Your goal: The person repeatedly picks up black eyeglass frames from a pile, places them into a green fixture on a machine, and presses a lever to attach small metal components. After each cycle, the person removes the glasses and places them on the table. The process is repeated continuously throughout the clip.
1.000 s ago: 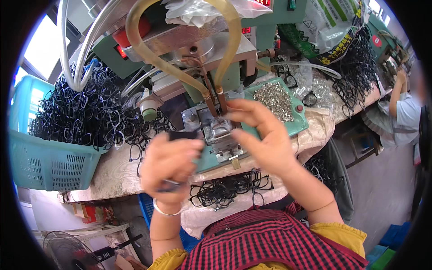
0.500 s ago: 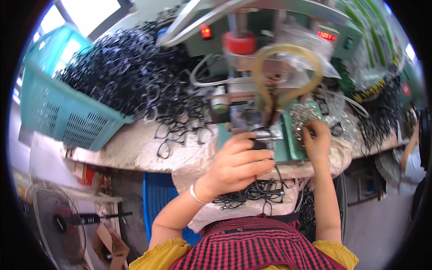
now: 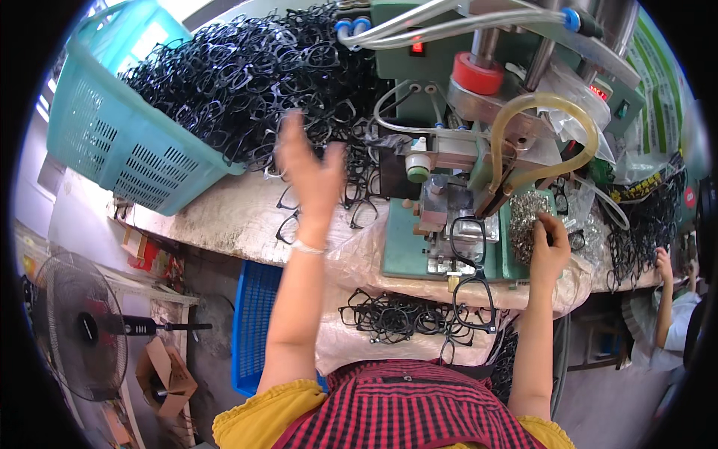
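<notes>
My left hand (image 3: 310, 176) is raised in front of a big heap of black eyeglass frames (image 3: 247, 82), blurred by motion, with thumb and fingers apart and nothing in it. At the green tray (image 3: 559, 200) of small metal parts (image 3: 528, 217), my right hand (image 3: 552, 251) has its fingertips pinched together among the pieces. Whatever they grip is too small to make out. One black eyeglass frame (image 3: 485, 293) hangs at the front of the bench press (image 3: 449, 202), its upper part against the metal fixture. Neither hand touches it.
More black frames (image 3: 404, 318) lie on the cloth before my apron. A turquoise basket (image 3: 127, 153) tilts at the left, above a fan (image 3: 86, 325) and blue crate (image 3: 254, 329). Hoses loop around the press. At far right, another person's hand (image 3: 663, 263) is near more frames.
My left hand has left the press fixture and moved left and away toward the heap. The frame at the fixture now shows fully. My right hand stays at the metal parts; the view has shifted.
</notes>
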Available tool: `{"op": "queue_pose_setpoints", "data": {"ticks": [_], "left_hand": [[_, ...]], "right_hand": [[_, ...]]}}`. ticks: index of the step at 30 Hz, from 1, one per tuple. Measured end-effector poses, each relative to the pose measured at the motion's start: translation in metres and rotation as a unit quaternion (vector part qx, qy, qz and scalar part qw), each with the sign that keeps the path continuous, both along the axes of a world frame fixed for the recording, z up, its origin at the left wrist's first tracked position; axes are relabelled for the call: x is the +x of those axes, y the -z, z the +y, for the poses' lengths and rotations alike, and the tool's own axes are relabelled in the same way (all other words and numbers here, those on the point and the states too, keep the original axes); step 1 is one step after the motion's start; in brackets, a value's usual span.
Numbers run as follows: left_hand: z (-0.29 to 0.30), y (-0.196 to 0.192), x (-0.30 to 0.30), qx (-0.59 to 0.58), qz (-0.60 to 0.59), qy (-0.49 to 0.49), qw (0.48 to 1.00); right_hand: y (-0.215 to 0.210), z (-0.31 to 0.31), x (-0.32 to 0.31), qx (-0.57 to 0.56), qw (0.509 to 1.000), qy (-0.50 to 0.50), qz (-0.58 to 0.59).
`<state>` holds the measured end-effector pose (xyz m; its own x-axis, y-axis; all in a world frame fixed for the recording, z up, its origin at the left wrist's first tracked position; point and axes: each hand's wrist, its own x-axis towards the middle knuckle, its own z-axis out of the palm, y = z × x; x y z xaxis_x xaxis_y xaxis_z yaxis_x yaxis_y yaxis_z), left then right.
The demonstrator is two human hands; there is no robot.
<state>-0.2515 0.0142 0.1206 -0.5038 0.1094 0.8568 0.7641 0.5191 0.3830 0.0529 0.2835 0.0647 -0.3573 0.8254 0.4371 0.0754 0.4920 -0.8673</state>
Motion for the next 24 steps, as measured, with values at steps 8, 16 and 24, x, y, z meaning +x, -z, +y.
{"op": "queue_pose_setpoints", "data": {"ticks": [8, 16, 24], "left_hand": [[-0.140, 0.040, 0.003, -0.390, -0.302, -0.198, 0.847], [-0.137, 0.032, 0.033, 0.094, -0.408, 0.062, 0.906], [-0.057, -0.022, 0.063, 0.131, -0.334, 0.245, 0.901]], "right_hand": [[-0.017, -0.005, 0.002, -0.012, 0.999, 0.004, -0.042], [-0.028, -0.030, 0.042, 0.006, 0.997, 0.039, -0.069], [-0.095, -0.069, -0.029, 0.034, 0.986, -0.158, 0.036]]}}
